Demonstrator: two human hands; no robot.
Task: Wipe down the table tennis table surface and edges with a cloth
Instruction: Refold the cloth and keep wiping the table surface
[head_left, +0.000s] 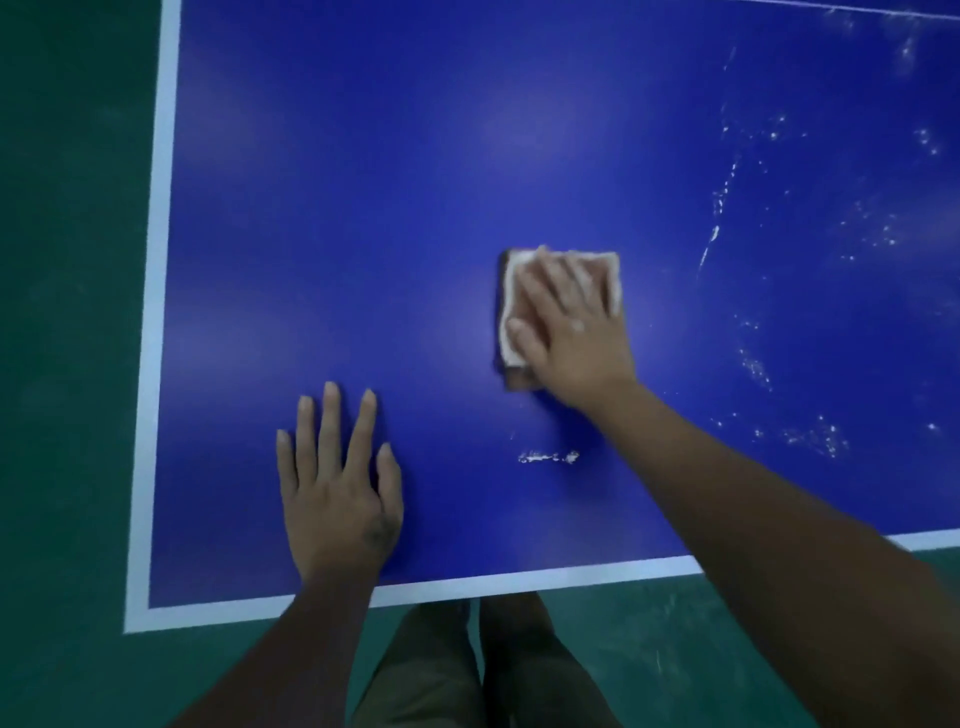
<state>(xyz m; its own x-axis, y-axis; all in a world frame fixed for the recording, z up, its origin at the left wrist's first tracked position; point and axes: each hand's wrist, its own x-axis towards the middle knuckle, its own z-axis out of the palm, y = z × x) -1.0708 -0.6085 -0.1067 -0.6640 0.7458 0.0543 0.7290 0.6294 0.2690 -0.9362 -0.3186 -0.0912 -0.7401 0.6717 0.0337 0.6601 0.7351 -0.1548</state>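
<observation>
Your right grip (569, 338), fingers spread, presses the cloth (510, 291) flat for full contact; left grip (337, 488), spread beside the cloth, braces on the surface (363, 234).

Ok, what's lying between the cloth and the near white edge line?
Head view: a short white smear on the blue table, between the cloth under the right hand and the near edge line; the rest of that stretch is bare.

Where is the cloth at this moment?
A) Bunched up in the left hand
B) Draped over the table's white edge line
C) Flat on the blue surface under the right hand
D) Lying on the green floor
C: the right hand presses the cloth flat on the blue table top, while the left hand rests bare on the surface.
</observation>
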